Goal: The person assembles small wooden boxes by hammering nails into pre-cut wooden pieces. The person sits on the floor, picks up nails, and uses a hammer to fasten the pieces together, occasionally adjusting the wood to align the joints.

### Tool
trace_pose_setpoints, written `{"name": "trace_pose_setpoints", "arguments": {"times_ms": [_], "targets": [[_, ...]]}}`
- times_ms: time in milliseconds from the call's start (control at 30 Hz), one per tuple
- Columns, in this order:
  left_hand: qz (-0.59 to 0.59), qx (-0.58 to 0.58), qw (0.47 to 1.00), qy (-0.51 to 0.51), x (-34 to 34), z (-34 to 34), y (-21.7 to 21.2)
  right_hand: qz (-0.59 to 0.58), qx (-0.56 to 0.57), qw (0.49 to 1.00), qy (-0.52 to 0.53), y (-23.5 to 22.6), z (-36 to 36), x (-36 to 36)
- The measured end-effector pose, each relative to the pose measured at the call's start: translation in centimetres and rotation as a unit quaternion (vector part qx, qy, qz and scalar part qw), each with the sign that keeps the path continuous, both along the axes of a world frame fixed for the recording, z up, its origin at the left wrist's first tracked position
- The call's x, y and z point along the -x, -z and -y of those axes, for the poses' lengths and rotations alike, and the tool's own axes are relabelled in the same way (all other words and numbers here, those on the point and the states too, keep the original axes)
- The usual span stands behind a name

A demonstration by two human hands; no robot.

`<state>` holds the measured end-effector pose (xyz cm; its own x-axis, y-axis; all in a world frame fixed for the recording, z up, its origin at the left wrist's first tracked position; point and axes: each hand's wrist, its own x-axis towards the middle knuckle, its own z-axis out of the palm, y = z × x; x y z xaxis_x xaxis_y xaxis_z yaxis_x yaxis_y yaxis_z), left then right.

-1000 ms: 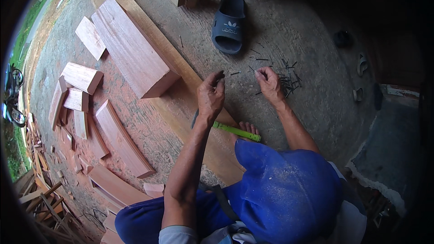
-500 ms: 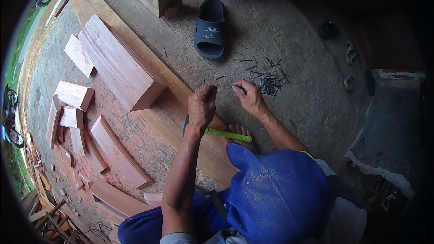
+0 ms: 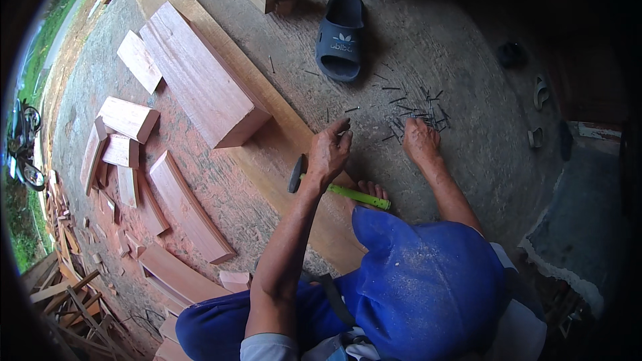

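Note:
My left hand (image 3: 329, 152) hovers over the edge of a long plank (image 3: 271, 184), its fingers curled and a small gap between thumb and forefinger. Whatever lies in those fingers is hidden. Below its wrist rests a hammer with a green handle (image 3: 358, 196), its dark head (image 3: 296, 174) showing to the left. My right hand (image 3: 421, 144) reaches down to the near side of a pile of dark nails (image 3: 428, 110) on the concrete floor, fingertips drawn together on the nails. A few loose nails (image 3: 353, 109) lie between the two hands.
A thick wooden block (image 3: 200, 77) sits on the plank. Several cut wood pieces (image 3: 190, 207) lie on the left, with scrap wood (image 3: 67, 294) beyond. A dark slide sandal (image 3: 340, 37) is ahead. My bare foot (image 3: 374, 190) and blue-clothed knee (image 3: 428, 274) are close by.
My right hand has moved right and away from my left hand, down to the nail pile. The left hand's thumb and forefinger have parted slightly. The whole view has shifted a little.

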<state>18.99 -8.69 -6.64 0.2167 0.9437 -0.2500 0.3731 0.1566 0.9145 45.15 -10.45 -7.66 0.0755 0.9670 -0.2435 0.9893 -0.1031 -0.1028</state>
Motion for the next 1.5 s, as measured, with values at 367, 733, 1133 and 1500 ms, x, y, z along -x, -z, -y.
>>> {"name": "trace_pose_setpoints", "arguments": {"times_ms": [367, 733, 1133, 1500], "targets": [[0.028, 0.015, 0.999, 0.018, -0.8, 0.3, -1.2, -0.244, -0.05, 0.968, -0.025, -2.0, -3.3, 0.5], [0.15, -0.008, 0.985, -0.089, 4.6, -3.7, -9.2, -0.694, -0.009, 0.718, 0.05, -8.4, -4.9, 13.9], [-0.117, -0.251, 0.945, -0.172, 16.8, -5.1, -8.7, -0.337, 0.195, 0.881, -0.268, -3.0, 4.1, 13.5], [-0.187, -0.244, 0.931, -0.196, 16.3, -5.5, -8.2, -0.449, 0.12, 0.871, -0.162, -12.7, 0.0, 12.3]]}}
